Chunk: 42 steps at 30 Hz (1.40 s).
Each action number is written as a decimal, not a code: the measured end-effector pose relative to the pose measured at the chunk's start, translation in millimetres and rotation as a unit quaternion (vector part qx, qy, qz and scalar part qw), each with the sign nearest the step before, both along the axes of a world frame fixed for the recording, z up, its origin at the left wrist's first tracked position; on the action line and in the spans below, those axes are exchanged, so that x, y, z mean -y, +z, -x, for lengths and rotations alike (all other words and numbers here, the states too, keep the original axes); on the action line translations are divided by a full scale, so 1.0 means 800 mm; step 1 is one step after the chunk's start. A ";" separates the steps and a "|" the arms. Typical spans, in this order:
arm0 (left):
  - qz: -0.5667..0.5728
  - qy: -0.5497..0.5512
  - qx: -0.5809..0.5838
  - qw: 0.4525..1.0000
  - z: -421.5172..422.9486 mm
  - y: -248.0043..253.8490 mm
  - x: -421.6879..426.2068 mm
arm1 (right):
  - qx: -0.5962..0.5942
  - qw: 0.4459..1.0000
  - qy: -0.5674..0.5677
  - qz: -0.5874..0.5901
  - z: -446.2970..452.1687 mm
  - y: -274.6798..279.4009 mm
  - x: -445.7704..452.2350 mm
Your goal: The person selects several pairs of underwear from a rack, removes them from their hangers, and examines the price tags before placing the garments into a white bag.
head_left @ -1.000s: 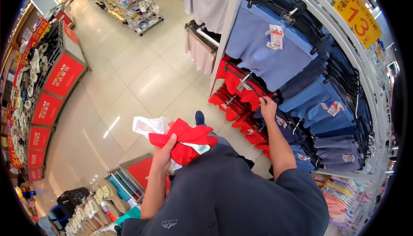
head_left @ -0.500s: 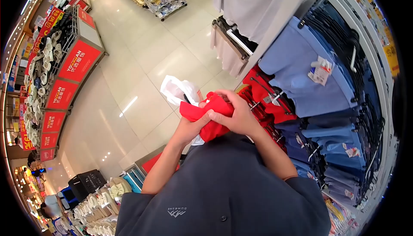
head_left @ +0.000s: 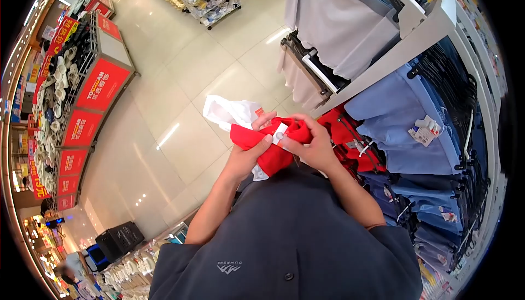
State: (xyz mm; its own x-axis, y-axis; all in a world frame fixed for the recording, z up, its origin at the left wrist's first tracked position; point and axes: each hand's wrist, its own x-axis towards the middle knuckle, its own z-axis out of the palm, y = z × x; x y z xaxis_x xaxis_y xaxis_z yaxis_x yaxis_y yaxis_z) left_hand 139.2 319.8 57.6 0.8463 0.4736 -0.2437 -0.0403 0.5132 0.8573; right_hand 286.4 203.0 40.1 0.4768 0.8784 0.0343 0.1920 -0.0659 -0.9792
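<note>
The left hand [head_left: 246, 159] grips the cloth [head_left: 276, 163]. The right hand [head_left: 318, 147] also clamps it, thumb at the tag [head_left: 280, 131].

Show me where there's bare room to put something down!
The floor is bare between the red-panelled stand and the left hand. It's crowded on that stand, heaped with footwear, and on the white-framed rack, packed with hanging clothes.
</note>
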 end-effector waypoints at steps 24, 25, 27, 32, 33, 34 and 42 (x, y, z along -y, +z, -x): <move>0.032 -0.394 -0.013 0.919 0.012 -0.020 -0.176 | 0.093 0.951 -0.055 0.288 0.104 0.063 -0.076; 0.048 -0.397 -0.011 0.916 0.018 -0.023 -0.176 | 0.089 0.950 -0.058 0.295 0.114 0.061 -0.075; 0.068 -0.408 -0.025 0.910 0.026 -0.024 -0.175 | 0.126 0.969 -0.161 0.138 0.133 0.053 -0.074; 0.065 -0.459 -0.008 0.886 0.027 -0.024 -0.162 | 0.097 0.970 -0.177 0.137 0.156 0.048 -0.051; 0.076 -0.467 -0.013 0.881 0.027 -0.020 -0.157 | 0.075 0.966 -0.135 0.207 0.158 0.050 -0.041; 0.087 -0.474 -0.019 0.876 0.027 -0.017 -0.153 | 0.076 0.965 -0.141 0.206 0.161 0.051 -0.034; 0.060 -0.399 -0.026 0.914 0.026 -0.029 -0.096 | 0.171 0.931 -0.218 0.236 0.190 0.062 0.047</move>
